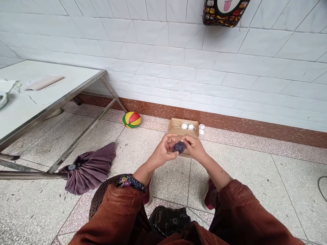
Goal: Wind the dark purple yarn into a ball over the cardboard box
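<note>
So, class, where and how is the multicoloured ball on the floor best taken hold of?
The multicoloured ball is probably best held by opposite sides, reaching down from the side away from the wall: it is round, shows no handle, and the wall and a table leg stand behind it.

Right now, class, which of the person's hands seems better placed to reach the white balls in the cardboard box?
Probably the right hand: it is nearer the white balls in the cardboard box, while the left hand, curled at the dark ball, could perhaps hold it alone.
</note>
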Available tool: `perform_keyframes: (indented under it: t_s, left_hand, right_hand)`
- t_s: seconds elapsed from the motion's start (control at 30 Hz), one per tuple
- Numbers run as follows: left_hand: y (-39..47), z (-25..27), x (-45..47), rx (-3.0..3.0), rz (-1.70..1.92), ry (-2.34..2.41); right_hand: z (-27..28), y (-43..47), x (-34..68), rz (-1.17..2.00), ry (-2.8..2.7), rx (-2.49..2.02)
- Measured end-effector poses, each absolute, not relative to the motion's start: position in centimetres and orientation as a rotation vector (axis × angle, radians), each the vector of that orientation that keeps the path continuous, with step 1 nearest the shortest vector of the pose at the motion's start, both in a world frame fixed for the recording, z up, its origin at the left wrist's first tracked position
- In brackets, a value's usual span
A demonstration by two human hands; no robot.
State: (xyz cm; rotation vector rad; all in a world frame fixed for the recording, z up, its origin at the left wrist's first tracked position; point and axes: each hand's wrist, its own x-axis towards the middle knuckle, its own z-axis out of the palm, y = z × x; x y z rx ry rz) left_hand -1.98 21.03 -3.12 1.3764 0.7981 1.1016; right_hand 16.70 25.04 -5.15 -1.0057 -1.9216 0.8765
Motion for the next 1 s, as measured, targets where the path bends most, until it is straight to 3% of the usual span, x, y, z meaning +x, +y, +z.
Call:
perform_keyframes:
  t_s: [0.37,0.67,1.0]
  left_hand:
    - [21.2,-3.6,-1.7,1.735,1.282,1.315]
    - [21.0,-3.6,-1.5,1.035,1.187,0.811]
    - [20.7,-3.0,-2.0,0.748,1.063,0.752]
  right_hand:
    - [-4.9,23.8,16.0,1.092,-1.943,-0.999]
    - [-5.0,23.8,16.3,1.210,-1.821,-0.904]
    - [-5.0,23.9,17.0,1.202,-1.877,-0.840]
